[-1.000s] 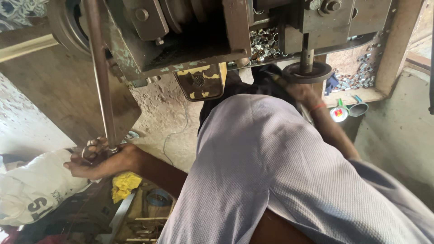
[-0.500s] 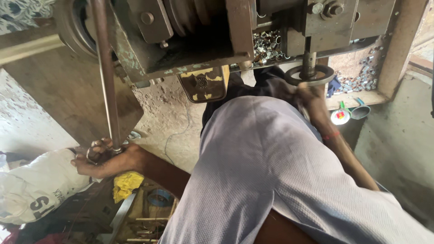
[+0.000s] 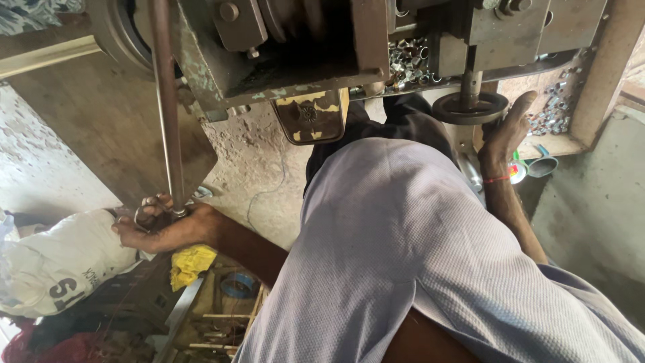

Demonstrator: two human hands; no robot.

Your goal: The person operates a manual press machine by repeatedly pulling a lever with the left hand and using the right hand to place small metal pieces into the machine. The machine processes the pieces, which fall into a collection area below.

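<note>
My left hand (image 3: 164, 227) reaches down to the foot of a vertical steel rod (image 3: 166, 114), its fingers curled around a few metal rings (image 3: 144, 218). My right hand (image 3: 505, 132) is raised to a dark round handwheel (image 3: 470, 107) on the underside of a heavy green-grey machine (image 3: 282, 47). Its fingers grip the wheel's right rim, and a red thread circles the wrist. My knee in light grey cloth (image 3: 410, 242) fills the middle of the view.
A tray of several small shiny metal parts (image 3: 408, 59) sits in the machine. More parts lie on a ledge (image 3: 554, 111). A white sack (image 3: 60, 262), a yellow rag (image 3: 191, 263) and a wooden crate (image 3: 222, 316) lie below. A teal cup (image 3: 541, 165) stands right.
My right hand has slid from under the handwheel to its right rim. My left hand stays at the foot of the rod with the rings.
</note>
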